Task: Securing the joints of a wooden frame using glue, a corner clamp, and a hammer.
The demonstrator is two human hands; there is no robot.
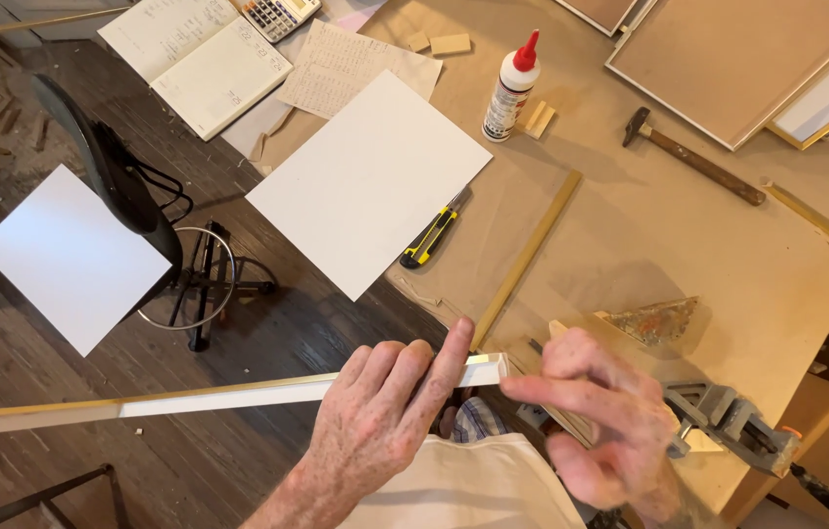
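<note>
The left hand [385, 416] is gripping a long strip of moulding [228, 397], white on its face with a gold edge, fingers wrapped over the top near its cut end and the index finger lying straight along it toward the tip. That hold seems to be steadying the strip, since most of its length is hanging out past the bench edge over the floor. The right hand [605, 421] is hovering just beyond the cut end, holding nothing, fingers loosely spread and the forefinger pointing in at the strip's tip, as if feeling the mitre; it is blurred, so I cannot tell whether it is touching.

Just under the right fingers a metal corner clamp [728, 421] is sitting at the bench corner, with a wooden triangle [659, 318] beyond it. Beyond the left fingertips a second gold strip [529, 257] is lying loose on the bench [649, 225], then a yellow-and-black knife [431, 235] beside a white card [370, 181]. Farther off are standing a glue bottle [510, 90] and lying a hammer [693, 155], within easy reach.
</note>
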